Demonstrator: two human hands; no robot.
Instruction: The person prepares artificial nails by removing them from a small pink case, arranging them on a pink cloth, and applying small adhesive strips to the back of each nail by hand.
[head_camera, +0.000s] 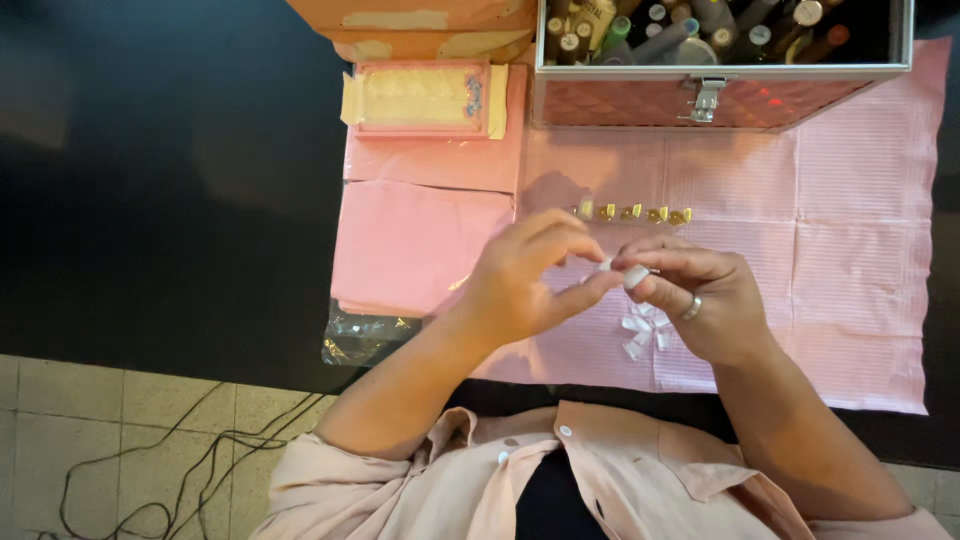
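My left hand (525, 280) and my right hand (700, 295) meet above a pink mat (850, 250). Between their fingertips they pinch a small white piece (632, 275), which looks like a false nail tip; the left fingers touch its near end. A ring sits on my right hand. Just beyond the hands a short row of small gold stands (632, 212) rests on the mat. Under my right hand lies a little white bow-shaped piece (642, 330).
A pink metal-edged case (720, 95) full of small bottles stands open at the back. A pink flat box (420, 98) lies to its left, a clear plastic bag (360, 335) at the mat's near left corner. Black cables (200, 470) trail on the tiled floor.
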